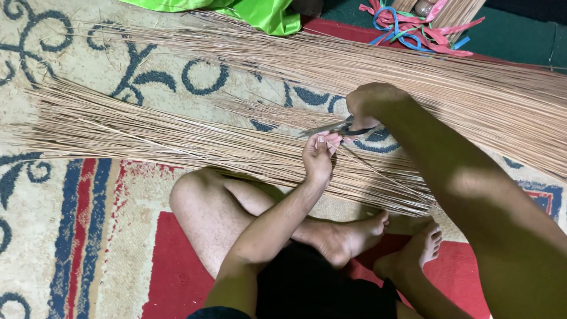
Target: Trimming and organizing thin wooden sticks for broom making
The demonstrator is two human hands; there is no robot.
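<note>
The person sits cross-legged on a patterned carpet (pixel 71 236), red, cream and blue, with bare knees and feet in view. The right hand (pixel 369 106) is closed around the handles of a pair of scissors (pixel 336 128), whose thin metal blades point left and lie almost level, just above the sticks. The left hand (pixel 319 156) reaches up from below and pinches a single thin stick (pixel 378 171) between thumb and fingertips, right at the scissor blades; the stick runs from the fingers down to the right as a fine pale line. Whether the blades are touching it is too small to tell.

The sticks are long, dry and straw-coloured, very slender and straight, like the ribs of palm leaves. They lie in two broad heaps across the carpet: the near heap (pixel 153 133) spreads from the left edge to just beyond the person's feet, and the far heap (pixel 413 71) slants from the upper middle towards the right edge. The hands work between the two.

At the top edge lies a bright green plastic bag (pixel 260 13), and to its right a tangle of pink and blue plastic strips (pixel 413 26) on a dark green floor
</note>
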